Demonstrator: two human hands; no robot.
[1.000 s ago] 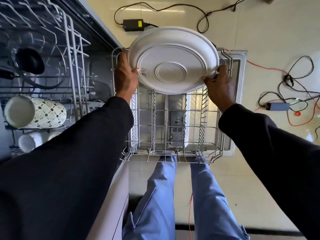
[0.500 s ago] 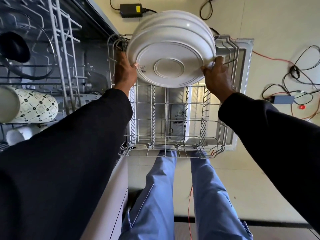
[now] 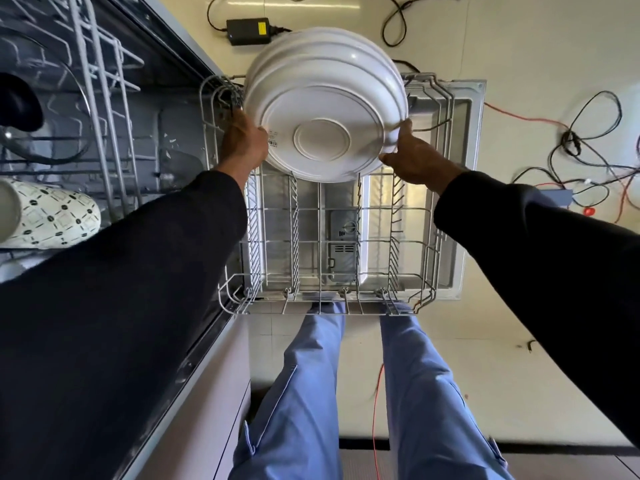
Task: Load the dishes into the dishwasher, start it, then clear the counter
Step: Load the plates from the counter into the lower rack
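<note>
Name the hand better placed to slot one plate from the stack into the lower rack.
Probably right: the right hand grips the plate stack over open tines; the left hand sits close beside the lower rack's side wall.

Pale glossy floor tiles (image 3: 485, 358) underfoot. A black adapter (image 3: 248, 31) lies on them, a light streak (image 3: 298, 6) reflected just beyond it; black and red cables (image 3: 588, 140) tangle well to its right.
</note>
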